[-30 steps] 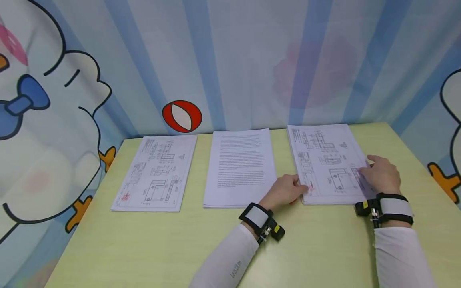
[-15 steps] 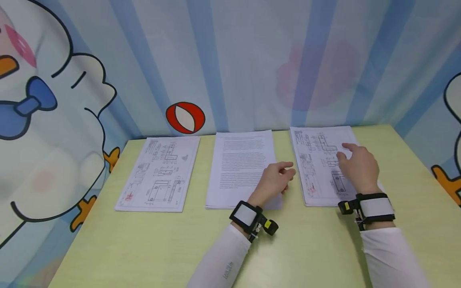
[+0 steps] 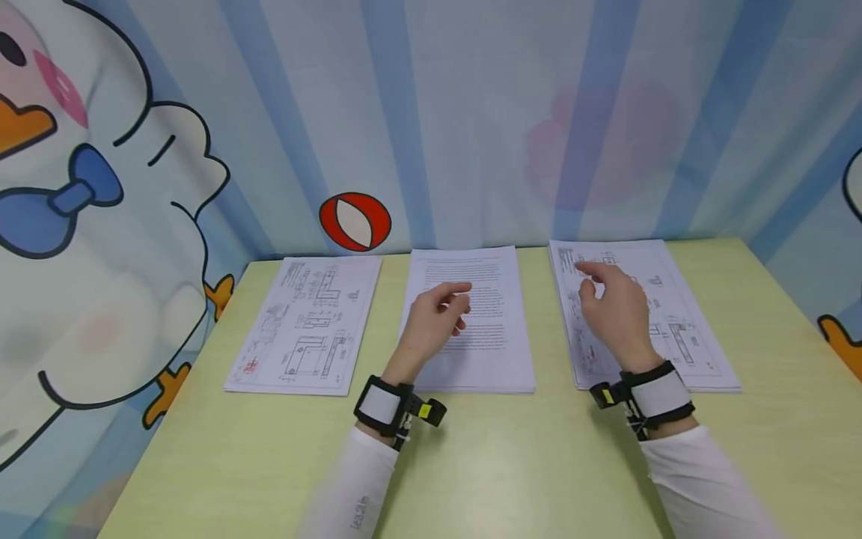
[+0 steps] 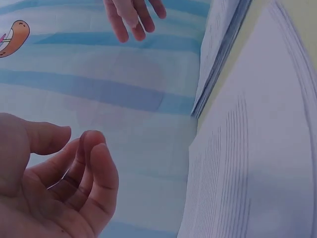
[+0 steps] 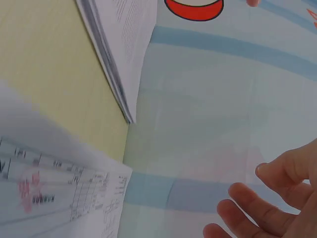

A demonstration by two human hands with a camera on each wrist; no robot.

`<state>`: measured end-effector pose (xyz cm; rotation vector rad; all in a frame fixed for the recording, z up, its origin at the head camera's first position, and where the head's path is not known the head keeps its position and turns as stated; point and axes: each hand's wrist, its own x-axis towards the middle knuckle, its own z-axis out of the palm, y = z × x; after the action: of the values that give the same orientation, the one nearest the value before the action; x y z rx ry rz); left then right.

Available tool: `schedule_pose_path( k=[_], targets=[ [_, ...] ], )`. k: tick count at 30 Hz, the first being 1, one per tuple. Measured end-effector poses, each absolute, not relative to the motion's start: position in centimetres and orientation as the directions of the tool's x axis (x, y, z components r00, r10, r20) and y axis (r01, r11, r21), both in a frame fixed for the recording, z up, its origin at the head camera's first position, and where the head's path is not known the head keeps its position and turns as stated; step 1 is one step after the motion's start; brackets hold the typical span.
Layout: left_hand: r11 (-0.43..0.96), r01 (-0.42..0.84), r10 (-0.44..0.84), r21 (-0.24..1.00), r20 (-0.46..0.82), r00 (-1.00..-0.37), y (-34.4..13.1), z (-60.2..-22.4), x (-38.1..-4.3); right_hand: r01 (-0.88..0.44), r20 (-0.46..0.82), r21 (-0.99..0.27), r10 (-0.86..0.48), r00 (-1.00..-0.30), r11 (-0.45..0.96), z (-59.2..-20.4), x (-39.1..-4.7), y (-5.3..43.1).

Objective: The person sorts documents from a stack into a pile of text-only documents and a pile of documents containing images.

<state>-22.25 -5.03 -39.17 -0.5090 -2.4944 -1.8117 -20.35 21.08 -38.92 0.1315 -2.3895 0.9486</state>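
Note:
My left hand hovers over the left part of the middle stack of printed text pages, its fingers loosely bent. In the left wrist view the thumb and fingertips of that left hand hold nothing. Above the right stack of technical drawing sheets hangs my right hand, covering part of the top drawing. The right wrist view shows the right hand with relaxed fingers and thumb apart. Neither hand grips any paper.
A third stack of drawing sheets, with a red stamp mark, lies at the left of the pale yellow table. Behind the table stands a blue striped curtain with cartoon prints.
Both hands have come off the right stack's edges and moved left. The left hand now hovers over the middle stack; the right hand is over the right stack.

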Motion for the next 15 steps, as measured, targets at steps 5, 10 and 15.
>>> schedule_pose_path(
  k=[5,10,15],
  targets=[
    [0.339,0.251,0.186,0.907,0.197,-0.963,-9.8,-38.4,-22.6,-0.349,0.56,-0.608,0.074,-0.825,0.714,-39.0,-20.4,18.1],
    [0.405,0.207,0.1,0.891,0.182,-0.978,-14.7,-37.5,-22.8,-0.433,0.595,-0.586,0.001,-0.804,0.685,-39.1,-21.1,14.8],
    [0.526,0.151,0.014,0.837,0.169,-0.986,-18.8,-37.2,-22.9,-0.46,0.571,-0.623,-0.033,-0.82,0.633,-39.3,-21.9,11.6]
  ],
)
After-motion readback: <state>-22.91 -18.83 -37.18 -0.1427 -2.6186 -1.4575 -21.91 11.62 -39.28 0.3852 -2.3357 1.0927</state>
